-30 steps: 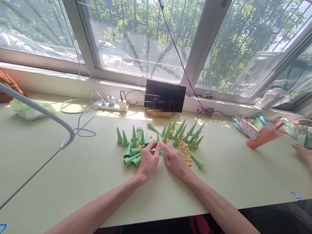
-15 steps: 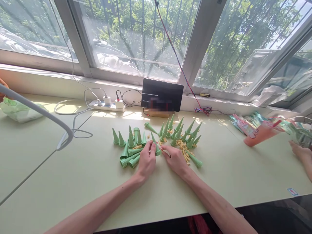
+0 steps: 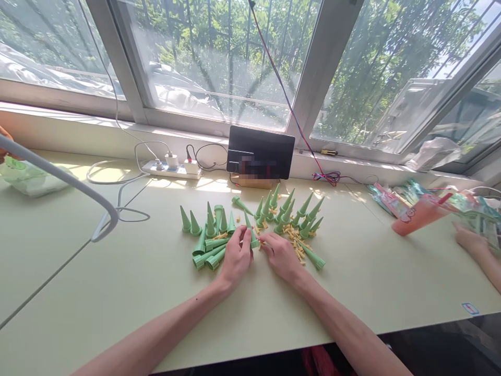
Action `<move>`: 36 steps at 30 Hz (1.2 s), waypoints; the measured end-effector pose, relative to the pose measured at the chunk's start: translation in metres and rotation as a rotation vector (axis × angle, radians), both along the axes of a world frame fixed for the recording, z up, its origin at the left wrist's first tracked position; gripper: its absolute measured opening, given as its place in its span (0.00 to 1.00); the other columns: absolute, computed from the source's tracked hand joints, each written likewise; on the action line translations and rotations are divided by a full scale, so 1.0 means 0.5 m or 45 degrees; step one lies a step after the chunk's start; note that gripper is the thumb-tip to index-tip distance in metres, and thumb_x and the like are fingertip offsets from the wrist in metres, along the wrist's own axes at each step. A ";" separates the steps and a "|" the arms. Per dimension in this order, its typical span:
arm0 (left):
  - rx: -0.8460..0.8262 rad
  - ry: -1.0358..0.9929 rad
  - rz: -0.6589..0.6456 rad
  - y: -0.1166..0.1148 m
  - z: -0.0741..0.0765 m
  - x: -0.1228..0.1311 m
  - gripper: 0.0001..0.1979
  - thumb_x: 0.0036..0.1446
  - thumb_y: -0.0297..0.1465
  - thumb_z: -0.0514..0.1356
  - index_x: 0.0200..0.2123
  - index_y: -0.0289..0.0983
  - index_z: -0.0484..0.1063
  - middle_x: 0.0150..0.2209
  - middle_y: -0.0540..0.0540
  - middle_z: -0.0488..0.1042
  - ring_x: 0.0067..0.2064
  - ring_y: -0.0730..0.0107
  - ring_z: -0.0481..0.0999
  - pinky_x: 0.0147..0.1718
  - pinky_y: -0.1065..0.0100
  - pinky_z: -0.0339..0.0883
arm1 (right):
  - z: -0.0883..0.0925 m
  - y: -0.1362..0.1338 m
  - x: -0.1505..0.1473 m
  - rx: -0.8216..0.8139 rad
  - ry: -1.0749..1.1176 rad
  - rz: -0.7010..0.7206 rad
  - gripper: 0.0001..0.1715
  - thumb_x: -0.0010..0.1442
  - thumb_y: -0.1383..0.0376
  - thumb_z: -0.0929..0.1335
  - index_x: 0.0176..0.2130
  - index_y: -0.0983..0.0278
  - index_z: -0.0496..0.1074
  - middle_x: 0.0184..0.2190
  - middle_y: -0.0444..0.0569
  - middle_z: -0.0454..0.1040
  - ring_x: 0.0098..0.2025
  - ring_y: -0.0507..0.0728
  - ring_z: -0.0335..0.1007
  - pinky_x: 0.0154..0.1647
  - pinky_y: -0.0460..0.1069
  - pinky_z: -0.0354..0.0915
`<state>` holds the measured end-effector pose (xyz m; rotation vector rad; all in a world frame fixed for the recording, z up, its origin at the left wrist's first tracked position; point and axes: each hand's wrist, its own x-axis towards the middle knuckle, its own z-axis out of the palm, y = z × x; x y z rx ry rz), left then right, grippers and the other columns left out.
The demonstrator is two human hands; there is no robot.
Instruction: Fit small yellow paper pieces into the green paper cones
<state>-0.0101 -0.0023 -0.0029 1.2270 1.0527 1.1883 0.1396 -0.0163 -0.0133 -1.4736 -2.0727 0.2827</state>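
Observation:
A green plastic cone [image 3: 248, 221] with a ridged collar stands nearly upright, tip up, in the closed fingers of my left hand [image 3: 237, 256]. My right hand [image 3: 281, 257] is just right of the collar, its thumb and forefinger pinched. At those fingertips shows a small yellow plastic piece [image 3: 260, 245], partly hidden. Left of my left hand several like cones lie on their sides, among them a lying cone [image 3: 214, 259]; others stand behind them. More upright cones [image 3: 287, 216] stand beyond my right hand, with loose yellow pieces [image 3: 296, 243] scattered around their bases.
A tablet [image 3: 260, 154] leans on a small box at the back. Left of it lies a power strip [image 3: 172, 170] with cables. A pink cup [image 3: 422, 213] and plastic bags stand at right, near another person's hand [image 3: 472, 243]. A grey curved arm [image 3: 78, 183] crosses the left.
The cone in my left hand has tilted slightly, its collar lifting a little. My right hand has barely moved. The other person's hand at far right has shifted left.

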 end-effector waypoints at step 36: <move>-0.005 0.006 -0.040 -0.001 -0.006 0.000 0.17 0.60 0.47 0.57 0.40 0.38 0.65 0.33 0.50 0.69 0.19 0.78 0.65 0.15 0.73 0.60 | -0.007 -0.002 0.011 -0.080 -0.093 0.086 0.15 0.66 0.73 0.62 0.47 0.58 0.70 0.41 0.48 0.68 0.37 0.54 0.70 0.35 0.46 0.63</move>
